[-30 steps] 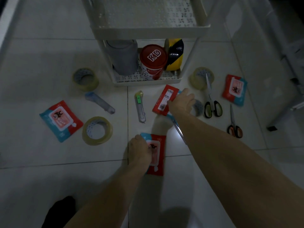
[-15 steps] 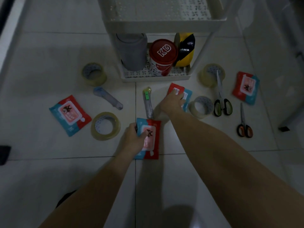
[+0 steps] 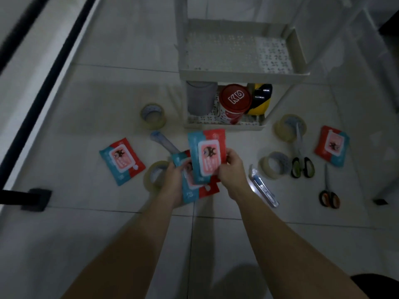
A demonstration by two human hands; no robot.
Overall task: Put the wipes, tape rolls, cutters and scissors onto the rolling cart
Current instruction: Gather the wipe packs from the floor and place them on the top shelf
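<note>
- a person's right hand (image 3: 232,171) gripped a red-and-teal wipes pack (image 3: 207,155) lifted off the tiled floor (image 3: 108,223), while the left hand (image 3: 176,182) held a second wipes pack (image 3: 199,190) partly tucked beneath it; both hands were closed around their packs in the middle of the view.
- the rolling cart (image 3: 244,75) stood at 12 o'clock from the hands, its upper tray showing nothing on it; the lower shelf carried a grey container (image 3: 200,98), a red tub (image 3: 235,102) and a yellow-and-black roll (image 3: 260,98).
- judged from the layout, the job was barely begun: none of the floor items appeared to have reached the cart, and the two held packs looked like the first load.
- left on the floor were a third wipes pack (image 3: 122,160) at 9 o'clock and a fourth wipes pack (image 3: 331,145) at 3 o'clock.
- four clear tape rolls remained: one (image 3: 153,115) at 11 o'clock, one (image 3: 156,175) just beside the left hand, one (image 3: 274,165) at 3 o'clock, and one (image 3: 290,127) at 2 o'clock.
- a pale cutter (image 3: 165,143) lay at 10 o'clock and a blue cutter (image 3: 264,188) at 4 o'clock.
- green-handled scissors (image 3: 302,165) lay with blades over the 2 o'clock roll; orange-handled scissors (image 3: 329,195) lay farther out at 4 o'clock.
- the packs looked soft and flat, each with a pale flap label bearing a dark cartoon figure.
</note>
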